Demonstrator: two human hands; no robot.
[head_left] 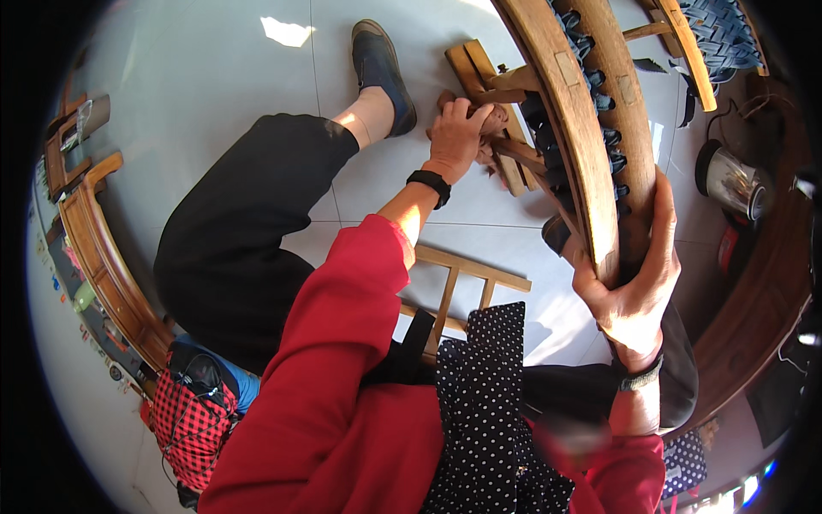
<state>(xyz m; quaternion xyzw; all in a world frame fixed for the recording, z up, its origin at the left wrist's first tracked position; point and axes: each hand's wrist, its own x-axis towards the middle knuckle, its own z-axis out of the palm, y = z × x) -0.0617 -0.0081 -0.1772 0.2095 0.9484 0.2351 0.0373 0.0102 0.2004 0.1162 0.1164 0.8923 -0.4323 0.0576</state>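
From where I watch, the person's hands are apart: the right hand (pixel 640 295) is clamped round the near end of a curved wooden frame (pixel 580 128) laced with dark straps — that frame sits at two o'clock in their view, the hand at three — while the left hand (pixel 456 135) closes on a crumpled brown cloth (pixel 495 122) at one o'clock. A small ladder-like frame (pixel 505 277) lies on the tiled floor (pixel 231 86), near the middle toward four o'clock.
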